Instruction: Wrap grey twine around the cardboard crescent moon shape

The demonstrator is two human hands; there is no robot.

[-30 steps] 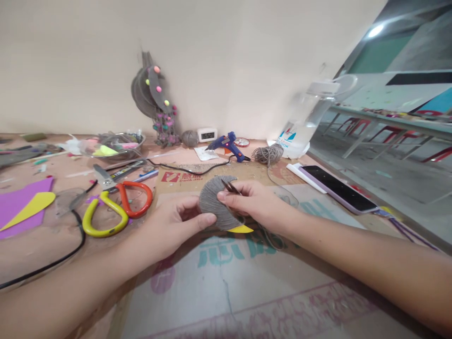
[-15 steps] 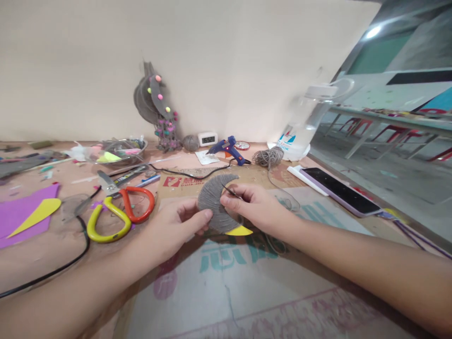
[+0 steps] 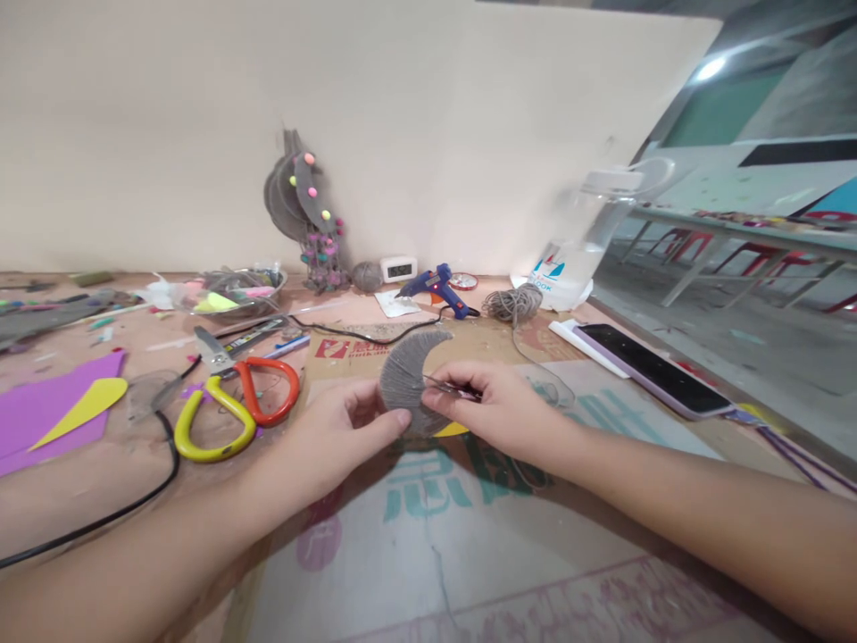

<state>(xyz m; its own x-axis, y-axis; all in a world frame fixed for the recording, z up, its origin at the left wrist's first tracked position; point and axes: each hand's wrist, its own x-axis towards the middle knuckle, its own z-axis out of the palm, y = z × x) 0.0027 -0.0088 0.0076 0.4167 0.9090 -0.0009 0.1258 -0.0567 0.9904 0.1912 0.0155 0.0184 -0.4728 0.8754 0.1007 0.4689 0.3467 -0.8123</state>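
A crescent wrapped in grey yarn (image 3: 405, 375) stands tilted over the cardboard, its upper tip pointing right. My left hand (image 3: 358, 420) grips its left edge, thumb across the front and fingers partly hidden behind. At the inner curve, my right hand (image 3: 492, 402) pinches a thin dark pointed tool (image 3: 442, 386), its tip close to the wrapped strands. Yellow material (image 3: 453, 430) shows at the crescent's lower end, partly covered by my right hand. Loose grey yarn trails below that hand, and a grey yarn bundle (image 3: 512, 304) lies further back.
Scissors (image 3: 231, 402) with red and yellow handles lie at left, beside purple sheets (image 3: 60, 402). Behind are a blue glue gun (image 3: 442, 290), a small clock (image 3: 399, 269) and a decorated grey ornament (image 3: 304, 210). A phone (image 3: 653, 366) and water bottle (image 3: 569, 246) are at right.
My right hand has moved slightly down along the crescent's inner curve, now covering more of the yellow end. My left hand keeps its hold. The view has shifted slightly.
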